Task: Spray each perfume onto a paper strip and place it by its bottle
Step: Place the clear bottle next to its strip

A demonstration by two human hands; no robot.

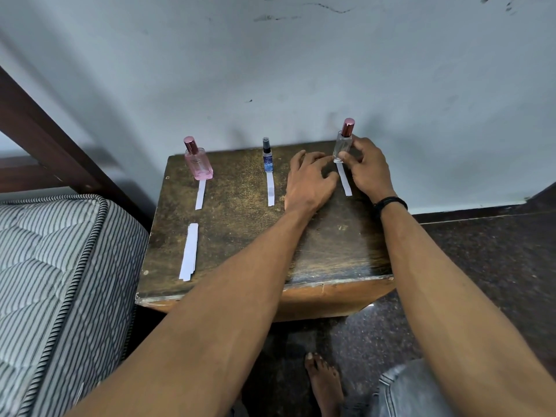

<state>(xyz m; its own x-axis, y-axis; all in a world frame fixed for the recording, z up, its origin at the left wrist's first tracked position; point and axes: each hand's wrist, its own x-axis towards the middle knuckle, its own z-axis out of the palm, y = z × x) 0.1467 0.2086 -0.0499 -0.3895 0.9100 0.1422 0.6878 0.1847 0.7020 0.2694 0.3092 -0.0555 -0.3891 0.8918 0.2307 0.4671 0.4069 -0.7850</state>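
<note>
Far left: striped mattress (60, 266) beside the wooden table (240, 236), which stood against a grey wall (270, 70).

Table, front-left: spare stack of paper strips (189, 251), lying flat, well apart from the bottles.

Back row, L to R:
1. Pink bottle (198, 164), upright, capped. Strip no. 1 (200, 194) lay flat just in front, its far end touching the base.
2. Blue bottle (267, 156), upright, dark cap. Strip no. 2 (271, 189) lay flat in front, far end at the base.
3. Left hand (307, 182): palm down over the table, fingers stretched fwd and loosely spread, holding nothing. Fingertips reached the left edge of strip no. 3 (344, 180); actual contact could not be told.
4. Strip no. 3 lay flat between both hands, far end at the base of the clear bottle (343, 142).
5. Clear bottle: upright at the back-right of the table, capped.
6. Right hand (367, 173): thumb and fingers curled round the clear bottle's lower body, gripping it. Black wristband (391, 203) on that wrist.

Below the table: a bare foot (325, 383) on dark floor.
</note>
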